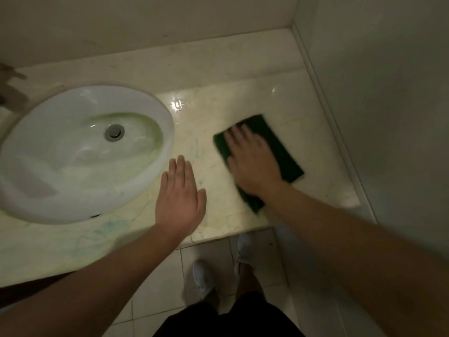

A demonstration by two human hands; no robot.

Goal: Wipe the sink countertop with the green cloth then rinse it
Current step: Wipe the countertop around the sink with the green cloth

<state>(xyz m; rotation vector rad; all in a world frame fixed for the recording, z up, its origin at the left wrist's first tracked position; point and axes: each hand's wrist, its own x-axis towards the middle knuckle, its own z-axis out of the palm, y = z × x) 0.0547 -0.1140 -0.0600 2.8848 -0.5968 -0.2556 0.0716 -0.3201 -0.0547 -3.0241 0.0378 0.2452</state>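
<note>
Pale square floor tiles (155, 300) lie below. Two white shoes (202, 280) stand on them, one slightly ahead of the other, beneath black shorts (218, 319). A plain back wall (145, 20) meets a side wall (388, 93).

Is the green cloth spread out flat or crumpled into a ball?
Spread flat. The green cloth lies as a rectangle on the countertop, under the right hand.
</note>
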